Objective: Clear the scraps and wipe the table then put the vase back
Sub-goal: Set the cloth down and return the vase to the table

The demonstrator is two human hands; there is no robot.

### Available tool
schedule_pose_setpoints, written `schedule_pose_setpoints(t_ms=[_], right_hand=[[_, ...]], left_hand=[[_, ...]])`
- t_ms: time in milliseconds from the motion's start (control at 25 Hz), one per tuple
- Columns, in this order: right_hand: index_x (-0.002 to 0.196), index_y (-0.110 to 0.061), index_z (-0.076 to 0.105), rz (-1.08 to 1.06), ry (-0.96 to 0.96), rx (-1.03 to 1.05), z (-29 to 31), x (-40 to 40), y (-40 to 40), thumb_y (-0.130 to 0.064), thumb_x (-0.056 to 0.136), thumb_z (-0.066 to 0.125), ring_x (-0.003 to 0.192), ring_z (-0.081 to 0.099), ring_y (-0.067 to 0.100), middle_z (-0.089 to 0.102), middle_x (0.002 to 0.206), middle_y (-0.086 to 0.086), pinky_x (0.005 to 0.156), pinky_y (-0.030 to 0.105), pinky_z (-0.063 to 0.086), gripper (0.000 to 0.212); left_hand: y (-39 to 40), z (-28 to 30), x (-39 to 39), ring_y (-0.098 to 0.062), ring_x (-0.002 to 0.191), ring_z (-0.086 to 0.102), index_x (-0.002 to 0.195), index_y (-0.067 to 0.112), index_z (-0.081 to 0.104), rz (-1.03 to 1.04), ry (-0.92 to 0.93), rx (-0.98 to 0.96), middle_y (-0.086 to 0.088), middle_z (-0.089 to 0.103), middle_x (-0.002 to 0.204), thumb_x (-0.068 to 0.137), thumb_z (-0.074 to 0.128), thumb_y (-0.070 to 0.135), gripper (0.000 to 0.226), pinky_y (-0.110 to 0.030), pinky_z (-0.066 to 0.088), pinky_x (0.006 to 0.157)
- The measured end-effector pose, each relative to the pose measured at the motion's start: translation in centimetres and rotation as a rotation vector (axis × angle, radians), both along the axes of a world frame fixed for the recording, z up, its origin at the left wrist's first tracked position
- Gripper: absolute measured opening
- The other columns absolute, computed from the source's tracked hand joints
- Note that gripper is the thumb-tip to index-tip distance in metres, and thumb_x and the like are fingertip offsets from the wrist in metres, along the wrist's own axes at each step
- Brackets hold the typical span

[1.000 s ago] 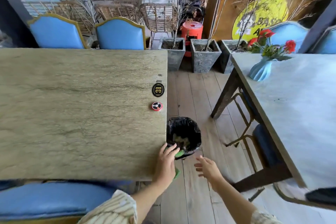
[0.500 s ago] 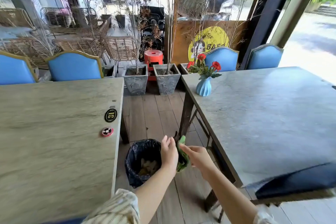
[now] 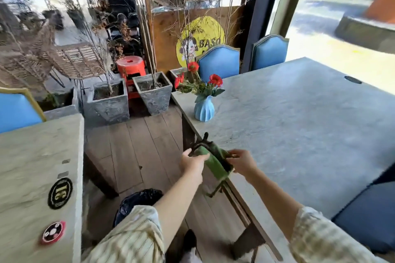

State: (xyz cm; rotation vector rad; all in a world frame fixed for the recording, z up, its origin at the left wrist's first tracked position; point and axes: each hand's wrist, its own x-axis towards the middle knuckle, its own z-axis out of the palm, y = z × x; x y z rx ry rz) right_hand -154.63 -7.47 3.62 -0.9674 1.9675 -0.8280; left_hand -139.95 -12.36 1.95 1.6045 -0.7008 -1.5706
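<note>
While both hands meet at the near-left edge of the grey table (image 3: 299, 134), I see them sharing one green cloth (image 3: 214, 163), stretched between them just over that edge. The left hand (image 3: 193, 163) closes its fingers on the cloth's left end; the right hand (image 3: 242, 161) pinches the right end, thumb and fingers drawn together on the fabric. A strip of the cloth hangs down below the table edge, and its upper part looks dark, though motion blur keeps me from reading it finely.

The blue vase (image 3: 204, 109) with red flowers (image 3: 215, 79) stands upright on this same table, near the far-left corner, well apart from the hands. The black-lined bin (image 3: 139, 200) sits on the wooden floor between the two tables, partly hidden behind the left forearm. On the beige table (image 3: 32, 177) at my left lie a round black-and-gold sticker (image 3: 60, 193) and a red-rimmed disc (image 3: 53, 232), both near its right edge. Two blue chairs (image 3: 220, 63) stand at the grey table's far side.
</note>
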Motion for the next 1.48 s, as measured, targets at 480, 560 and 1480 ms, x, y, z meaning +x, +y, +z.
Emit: schedule_pose_setpoints(t_ms=[480,560,1480], right_hand=[[0.116,-0.02,0.066,-0.318,0.131,0.285,-6.9,-5.3,-13.1,-0.015,0.085,0.052,0.089,0.065,0.023,0.07,0.104,0.008,0.075,0.027,0.049,0.034],[0.121,-0.026,0.061,-0.309,0.275,0.247,-6.6,-5.1,-16.1,-0.028,0.087,0.054,0.107,0.06,0.026,0.067,0.117,0.005,0.092,0.035,0.046,0.035],[0.128,-0.011,0.033,-0.039,0.205,-0.187,-5.6,0.8,-24.7,-0.032,0.064,0.085,0.113,0.046,0.024,0.046,0.121,0.008,0.096,0.042,0.046,0.085]], left_hand=[[-16.3,-7.9,-4.7,-0.018,0.08,0.064,0.102,0.017,0.063,-0.23,-0.112,0.118,-0.008,0.067,0.098,0.088,0.063,0.013,0.015,-0.034,0.057,0.074],[-18.5,-8.5,-4.0,-0.017,0.086,0.063,0.098,0.021,0.061,-0.291,-0.262,-0.009,-0.008,0.067,0.105,0.088,0.061,0.018,0.01,-0.038,0.055,0.082],[-25.6,-6.8,2.1,-0.025,0.147,-0.002,0.151,0.016,0.009,-0.856,-1.001,-0.552,-0.005,-0.003,0.16,0.09,0.056,0.043,0.081,-0.051,0.012,0.116]])
